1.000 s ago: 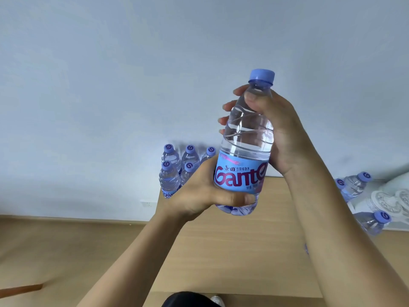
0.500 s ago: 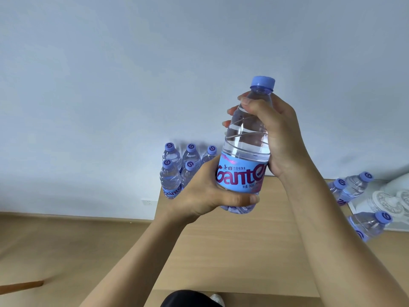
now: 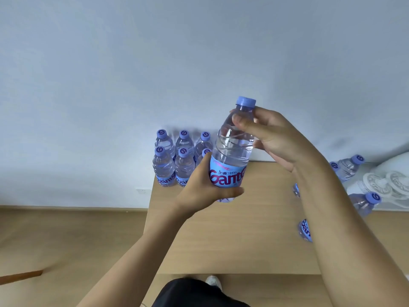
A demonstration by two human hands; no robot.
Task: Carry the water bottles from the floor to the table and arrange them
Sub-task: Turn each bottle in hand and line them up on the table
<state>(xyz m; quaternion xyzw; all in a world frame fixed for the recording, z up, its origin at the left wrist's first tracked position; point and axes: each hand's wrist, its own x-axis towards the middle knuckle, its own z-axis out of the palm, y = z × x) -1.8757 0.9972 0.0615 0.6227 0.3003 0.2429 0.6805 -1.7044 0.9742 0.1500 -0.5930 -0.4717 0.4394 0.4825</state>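
I hold one clear water bottle (image 3: pixel 234 147) with a blue cap and blue label upright above the light wooden table (image 3: pixel 243 235). My left hand (image 3: pixel 199 187) grips it round the label and base. My right hand (image 3: pixel 272 138) pinches the neck just below the cap, thumb across the front, fingertips behind, palm away from the bottle. Several matching bottles (image 3: pixel 163 167) stand in two rows at the table's back left corner, just left of the held one. More bottles (image 3: pixel 349 167) lie to the right beyond the table's edge, partly hidden by my right forearm.
A pale wall rises directly behind the table, with a socket (image 3: pixel 142 191) low on it. A white ornate object (image 3: pixel 385 185) sits on the floor at far right beside the loose bottles. Wooden floor (image 3: pixel 66 240) spreads to the left. My shoe (image 3: pixel 213 281) shows below the table's front edge.
The held bottle has come down and nearer the standing group. My right hand has loosened from a full grip on the upper body to a pinch at the neck.
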